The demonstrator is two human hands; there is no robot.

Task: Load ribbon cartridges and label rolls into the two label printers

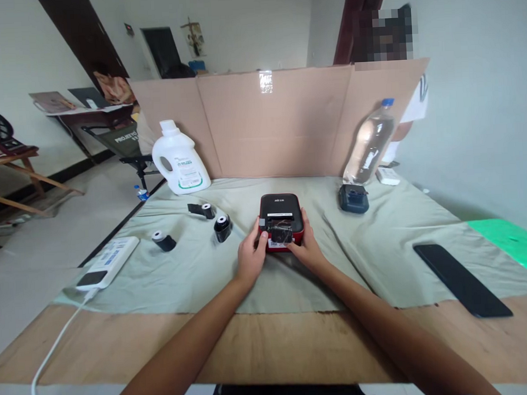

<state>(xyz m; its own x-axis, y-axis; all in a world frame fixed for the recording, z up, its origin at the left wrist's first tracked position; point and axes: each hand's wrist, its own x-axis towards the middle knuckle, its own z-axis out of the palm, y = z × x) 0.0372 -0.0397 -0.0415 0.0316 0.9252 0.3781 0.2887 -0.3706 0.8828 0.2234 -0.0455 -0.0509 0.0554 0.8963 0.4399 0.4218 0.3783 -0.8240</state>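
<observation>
Both hands are on the small red-and-black box-shaped label printer point(280, 221), which sits on the pale green cloth point(197, 272) in the middle of the table, straight ahead of the person. The left hand point(250, 255) curls loosely around the printer's near left corner, thumb resting up on its top edge. The right hand point(308, 246) cups the near right side, fingers partly bent (neither is clenched tight). Between them a dark strip of label tape point(279, 231) shows in the printer's opened front. Left of the hands lie three small black tape rolls point(222, 228) on the cloth; a flat black phone point(461, 278) lies well apart to the right
</observation>
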